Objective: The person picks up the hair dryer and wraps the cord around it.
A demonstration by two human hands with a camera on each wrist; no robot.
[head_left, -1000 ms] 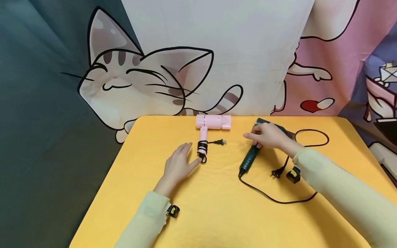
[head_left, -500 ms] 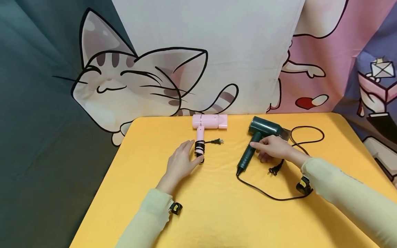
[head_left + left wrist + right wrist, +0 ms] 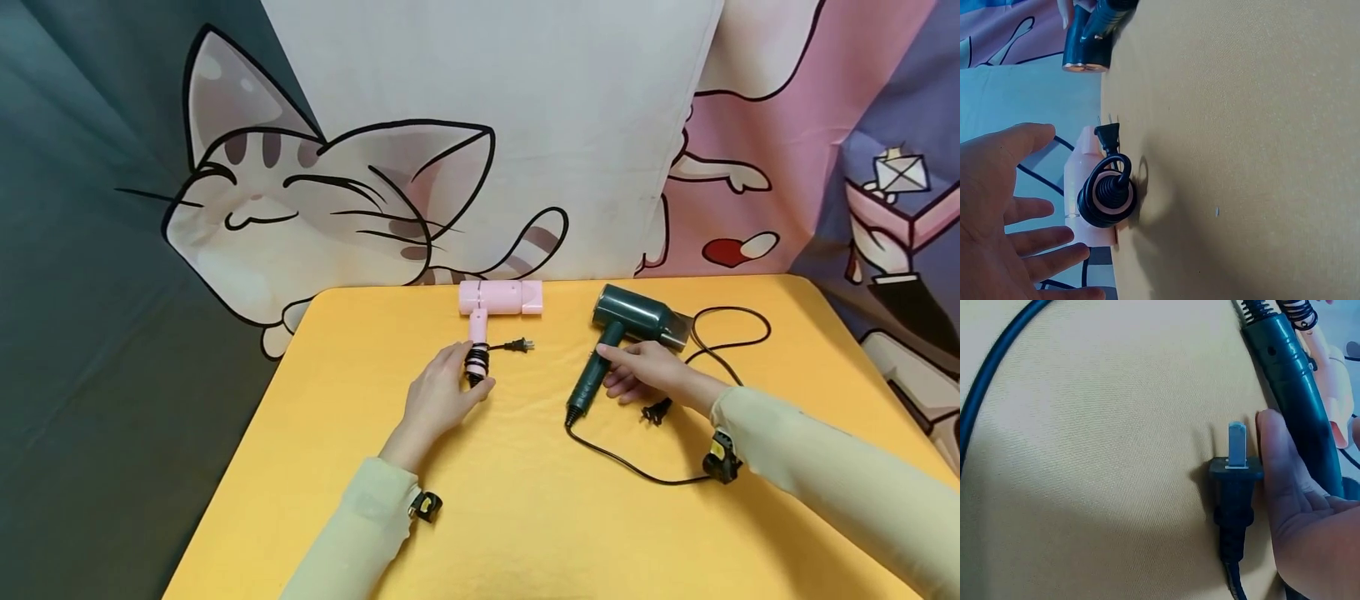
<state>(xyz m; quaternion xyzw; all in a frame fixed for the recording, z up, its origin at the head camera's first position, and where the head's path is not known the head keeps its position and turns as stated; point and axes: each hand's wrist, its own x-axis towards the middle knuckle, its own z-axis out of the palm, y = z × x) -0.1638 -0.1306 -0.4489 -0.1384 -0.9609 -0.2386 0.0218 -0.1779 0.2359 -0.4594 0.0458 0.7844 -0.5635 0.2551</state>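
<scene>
A pink hair dryer (image 3: 495, 297) lies near the table's far edge, its black cord (image 3: 477, 360) wound round the handle. Beside that handle is my left hand (image 3: 435, 398), fingers spread. The left wrist view shows the same hand (image 3: 988, 219) with straight fingers and a gap to the pink dryer (image 3: 1079, 181). To the right lies a dark green hair dryer (image 3: 630, 310) with a metallic nozzle. My right hand (image 3: 647, 372) is at its handle (image 3: 591, 379), thumb over the top and fingers low on the near side. In the right wrist view one finger (image 3: 1277, 447) runs straight along the handle.
The green dryer's black plug (image 3: 656, 411) lies just below the right hand. Its cord (image 3: 731, 310) loops to the right and runs on under the right forearm. The pink dryer's plug (image 3: 519, 345) sticks out sideways. A printed cat curtain (image 3: 390, 192) hangs behind the yellow table (image 3: 517, 517).
My right hand has moved down from over the green dryer's body to beside its handle. The left hand has come slightly closer to the pink dryer's handle. The head view has shifted a little.
</scene>
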